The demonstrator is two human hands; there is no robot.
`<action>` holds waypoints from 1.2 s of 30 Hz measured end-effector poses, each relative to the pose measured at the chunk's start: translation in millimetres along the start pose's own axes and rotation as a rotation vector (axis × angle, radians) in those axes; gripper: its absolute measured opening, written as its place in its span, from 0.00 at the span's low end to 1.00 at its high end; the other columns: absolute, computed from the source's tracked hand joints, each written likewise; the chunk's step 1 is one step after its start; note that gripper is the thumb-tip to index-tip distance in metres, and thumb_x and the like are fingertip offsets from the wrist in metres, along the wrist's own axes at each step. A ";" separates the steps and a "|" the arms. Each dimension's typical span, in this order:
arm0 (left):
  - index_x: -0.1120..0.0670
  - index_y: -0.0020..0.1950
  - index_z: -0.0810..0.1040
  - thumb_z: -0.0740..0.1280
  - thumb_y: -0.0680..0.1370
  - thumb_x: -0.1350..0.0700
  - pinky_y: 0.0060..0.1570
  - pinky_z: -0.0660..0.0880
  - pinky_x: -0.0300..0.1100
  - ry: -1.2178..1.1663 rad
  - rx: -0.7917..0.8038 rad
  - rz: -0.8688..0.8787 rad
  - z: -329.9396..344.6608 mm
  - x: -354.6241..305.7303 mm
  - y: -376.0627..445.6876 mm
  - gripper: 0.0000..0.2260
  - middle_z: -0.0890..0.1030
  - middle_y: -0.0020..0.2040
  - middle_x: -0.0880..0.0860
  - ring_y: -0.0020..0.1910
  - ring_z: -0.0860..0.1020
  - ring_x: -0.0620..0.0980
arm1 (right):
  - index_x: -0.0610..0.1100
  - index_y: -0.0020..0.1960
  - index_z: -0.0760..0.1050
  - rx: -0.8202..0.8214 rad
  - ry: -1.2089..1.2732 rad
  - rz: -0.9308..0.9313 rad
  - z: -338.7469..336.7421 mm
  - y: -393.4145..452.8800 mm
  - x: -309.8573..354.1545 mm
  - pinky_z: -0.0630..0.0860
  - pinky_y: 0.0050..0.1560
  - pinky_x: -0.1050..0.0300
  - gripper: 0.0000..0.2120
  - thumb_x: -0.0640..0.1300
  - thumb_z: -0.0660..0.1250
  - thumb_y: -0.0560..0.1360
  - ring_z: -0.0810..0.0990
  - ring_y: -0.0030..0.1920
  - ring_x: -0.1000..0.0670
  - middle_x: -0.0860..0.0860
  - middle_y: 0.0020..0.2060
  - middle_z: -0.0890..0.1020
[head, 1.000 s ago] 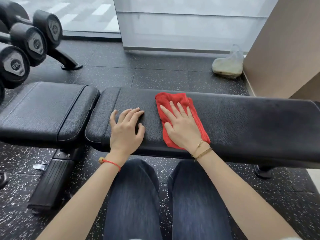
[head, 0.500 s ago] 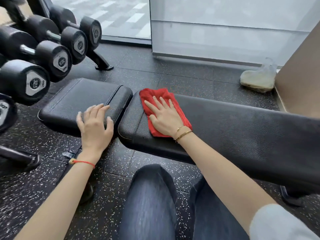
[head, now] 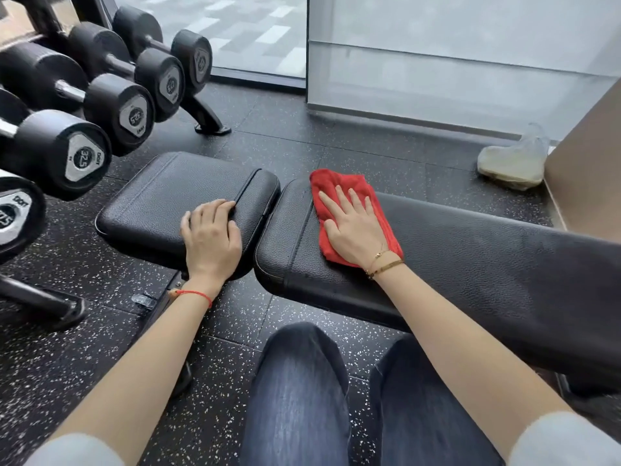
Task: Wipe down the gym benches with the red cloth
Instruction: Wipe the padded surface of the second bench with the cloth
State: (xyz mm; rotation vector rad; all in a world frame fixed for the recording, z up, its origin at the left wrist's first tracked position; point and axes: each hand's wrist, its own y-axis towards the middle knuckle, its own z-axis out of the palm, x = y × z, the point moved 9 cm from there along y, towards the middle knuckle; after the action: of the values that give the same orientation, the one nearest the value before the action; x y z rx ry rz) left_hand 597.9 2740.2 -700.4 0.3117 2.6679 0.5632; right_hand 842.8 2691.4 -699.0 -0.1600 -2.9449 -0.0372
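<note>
A black padded gym bench lies across the view in two parts: a long back pad (head: 470,264) on the right and a shorter seat pad (head: 161,200) on the left, with a narrow gap between them. The red cloth (head: 339,186) is spread near the left end of the long pad. My right hand (head: 353,227) lies flat on the cloth with straight, spread fingers pressing it down. My left hand (head: 211,237) rests on the near right corner of the seat pad, fingers loosely bent over the surface and holding nothing.
A rack of black dumbbells (head: 87,153) stands at the left, its foot (head: 208,122) on the speckled rubber floor. A clear plastic bag (head: 514,159) lies by the beige wall at the right. Glass panels run along the back. My knees are under the bench edge.
The red cloth and my right hand slid left along the long pad to its left end. My left hand moved off the long pad onto the seat pad. The view panned left.
</note>
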 end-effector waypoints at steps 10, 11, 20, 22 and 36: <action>0.51 0.66 0.76 0.55 0.77 0.51 0.74 0.57 0.54 0.028 -0.064 0.008 4.3 5.4 -0.3 0.20 0.77 0.66 0.51 0.66 0.72 0.54 | 0.56 0.79 0.52 -0.052 -0.044 -0.133 13.7 -45.1 63.7 0.42 0.78 0.43 0.28 0.52 0.51 0.80 0.49 0.79 0.45 0.49 0.79 0.53; 0.51 0.66 0.76 0.56 0.77 0.52 0.74 0.57 0.54 0.035 -0.063 0.010 4.4 5.2 -0.3 0.20 0.77 0.66 0.50 0.66 0.72 0.54 | 0.56 0.79 0.52 -0.051 -0.042 -0.120 14.1 -36.3 71.0 0.41 0.78 0.43 0.27 0.52 0.51 0.80 0.49 0.79 0.45 0.48 0.79 0.52; 0.51 0.66 0.76 0.57 0.77 0.52 0.74 0.58 0.55 0.035 -0.080 0.027 4.4 6.4 -0.4 0.20 0.77 0.66 0.50 0.66 0.73 0.54 | 0.58 0.78 0.54 -0.052 0.005 -0.220 15.9 -76.3 62.4 0.47 0.78 0.45 0.28 0.53 0.50 0.78 0.51 0.79 0.48 0.53 0.79 0.55; 0.51 0.66 0.76 0.57 0.77 0.51 0.74 0.58 0.55 0.046 -0.084 0.025 4.9 6.8 0.0 0.20 0.77 0.67 0.50 0.66 0.72 0.53 | 0.58 0.78 0.54 -0.026 0.010 -0.200 14.9 -62.8 55.8 0.46 0.78 0.46 0.27 0.53 0.51 0.79 0.50 0.79 0.49 0.54 0.79 0.54; 0.52 0.66 0.77 0.57 0.76 0.53 0.73 0.59 0.56 0.028 -0.088 0.024 1.1 5.7 -0.5 0.20 0.77 0.66 0.51 0.66 0.72 0.54 | 0.58 0.76 0.60 0.046 0.062 -0.229 17.9 16.1 90.2 0.40 0.78 0.45 0.24 0.50 0.53 0.80 0.48 0.79 0.48 0.54 0.79 0.55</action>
State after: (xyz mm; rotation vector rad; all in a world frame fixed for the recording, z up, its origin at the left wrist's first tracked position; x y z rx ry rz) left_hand 593.2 2741.8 -703.5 0.3136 2.6604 0.6946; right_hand 753.2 2717.5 -699.0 0.1816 -2.8838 -0.0064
